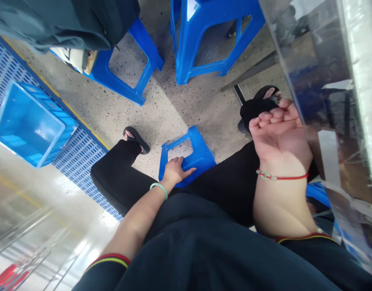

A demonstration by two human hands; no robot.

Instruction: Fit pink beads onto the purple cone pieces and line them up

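I am seated, looking down at my black trousers and the speckled floor. My left hand (174, 171), with a pale green bangle at the wrist, grips the front edge of the blue plastic stool (190, 155) between my legs. My right hand (279, 135) is raised palm up beside the table edge, fingers curled inward, with nothing visible in it. A red string bracelet circles that wrist. My feet wear black sandals (136, 139).
Two more blue stools stand ahead, one (128, 72) with another person's dark clothing on it, one (210, 36) further right. A blue crate (28, 125) sits on a perforated blue pallet at the left. A shiny table edge (340, 101) runs down the right.
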